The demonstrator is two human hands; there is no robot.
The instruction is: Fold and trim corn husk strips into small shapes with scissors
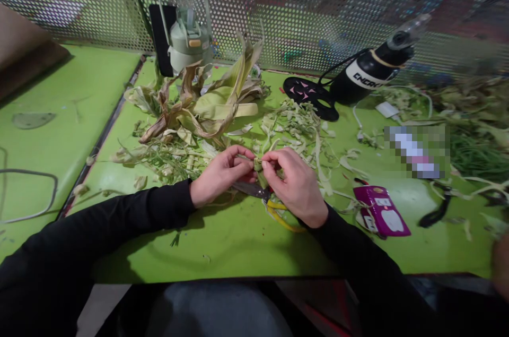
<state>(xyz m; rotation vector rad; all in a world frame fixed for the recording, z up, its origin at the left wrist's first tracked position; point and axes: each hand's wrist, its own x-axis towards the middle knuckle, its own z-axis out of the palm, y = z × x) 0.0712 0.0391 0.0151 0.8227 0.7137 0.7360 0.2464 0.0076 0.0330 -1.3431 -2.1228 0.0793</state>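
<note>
My left hand (pixel 226 173) and my right hand (pixel 293 180) meet over the middle of the green table. Thumb and forefinger of each are pinched on a small green piece of plant (pixel 258 164), mostly covered by the fingers. Beneath the hands lie scissors (pixel 254 190) with yellow handles, the right hand partly over them. Dry corn husks (pixel 214 109) are heaped just beyond the left hand. Past the right hand there are pale green shredded strips (pixel 296 124), and more scraps (pixel 178 159) are strewn beside the left hand.
A pale green water bottle (pixel 190 42) and a dark phone (pixel 162 40) stand against the perforated metal screen (pixel 278 18). To the right are a black bottle (pixel 363 77), a black fan-shaped disc (pixel 308 95) and a purple packet (pixel 384 212). Leafy scraps (pixel 477 130) pile at far right.
</note>
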